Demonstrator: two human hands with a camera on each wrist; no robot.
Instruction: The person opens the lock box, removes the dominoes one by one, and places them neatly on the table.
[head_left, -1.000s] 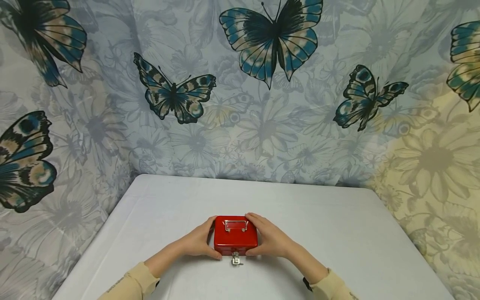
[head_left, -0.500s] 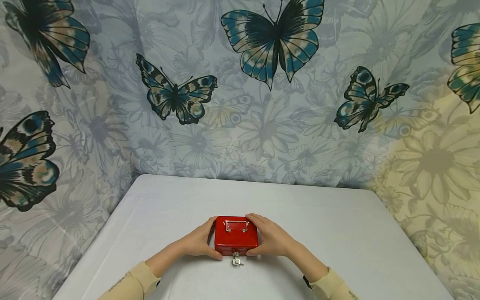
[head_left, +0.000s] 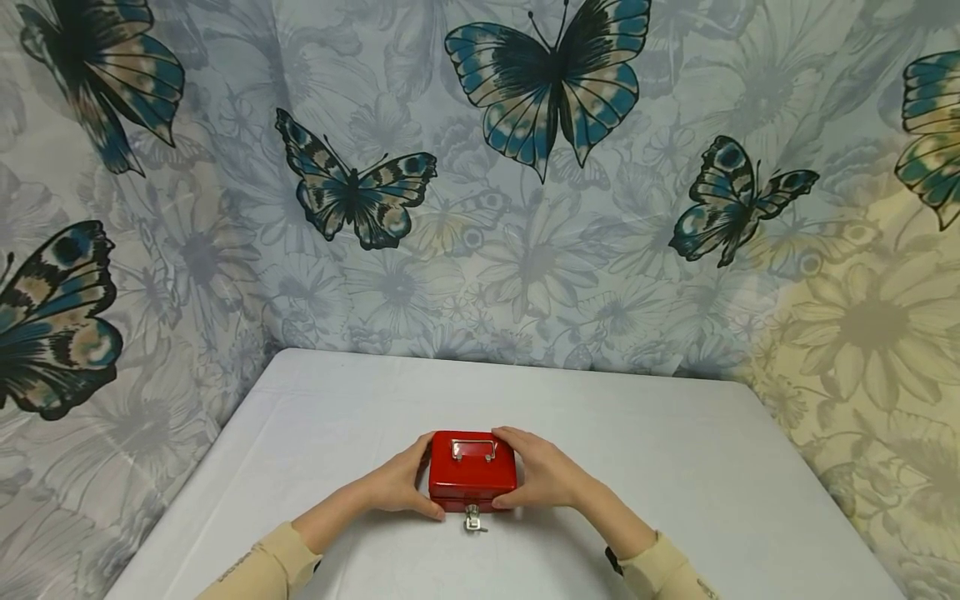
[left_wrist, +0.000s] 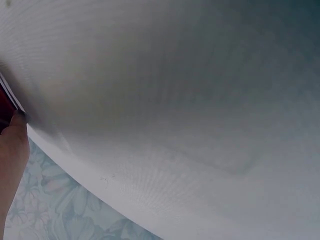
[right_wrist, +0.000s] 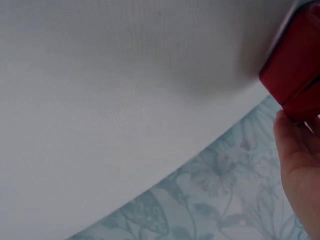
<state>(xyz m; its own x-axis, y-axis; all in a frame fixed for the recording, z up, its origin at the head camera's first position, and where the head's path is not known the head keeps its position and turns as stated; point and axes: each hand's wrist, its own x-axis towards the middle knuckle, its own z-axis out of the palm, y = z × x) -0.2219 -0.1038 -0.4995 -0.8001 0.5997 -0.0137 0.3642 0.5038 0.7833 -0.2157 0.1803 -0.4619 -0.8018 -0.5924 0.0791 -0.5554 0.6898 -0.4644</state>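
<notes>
A small red metal cash box (head_left: 472, 477) sits on the white table, its silver carrying handle (head_left: 474, 450) lying on the lid. From the lock at its front hangs a small metal key piece (head_left: 472, 520). My left hand (head_left: 392, 487) grips the box's left side, thumb at the front corner and fingers toward the back. On the opposite side my right hand (head_left: 551, 475) holds it likewise, fingertips at the top back corner. The right wrist view shows the red box (right_wrist: 292, 62) with a dark seam between lid and body; only a sliver appears in the left wrist view.
The white-covered table (head_left: 637, 442) extends around the box on all sides. Fabric with butterflies and flowers (head_left: 525, 275) hangs behind the table and along both sides.
Both hands stay on the box. The right hand and the lid's back edge have risen very slightly; the head view has shifted a little.
</notes>
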